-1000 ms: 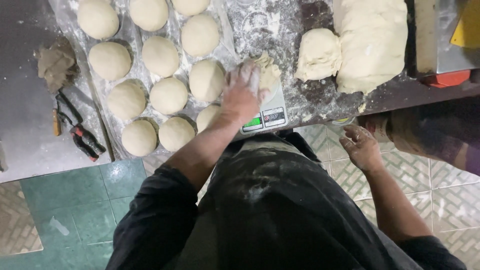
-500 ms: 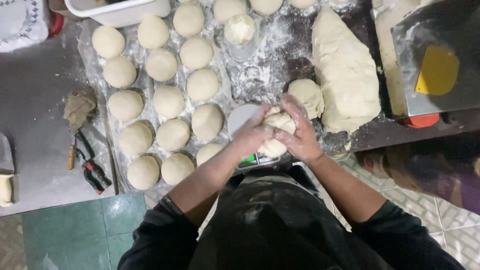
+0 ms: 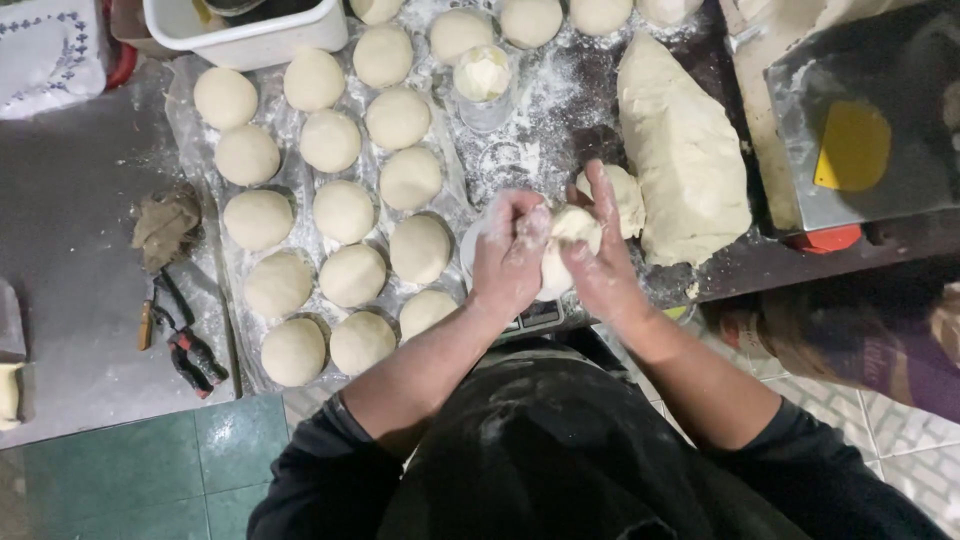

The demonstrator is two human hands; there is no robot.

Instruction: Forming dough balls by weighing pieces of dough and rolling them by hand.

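Both forearms reach forward from the body and meet over the counter edge. The left hand and the right hand, both dusted with flour, are cupped together around a dough piece, pressing it between palms and fingers above a small scale that shows just under the wrists. Just beyond the right hand lies a small cut lump, touching a large dough mass to the right. Left of the left hand, rows of rolled dough balls sit on a floured sheet. Farther left are red-handled pliers and a crumpled rag. Far right, a yellow scraper rests on a metal tray. At the far edge stands a white tub.
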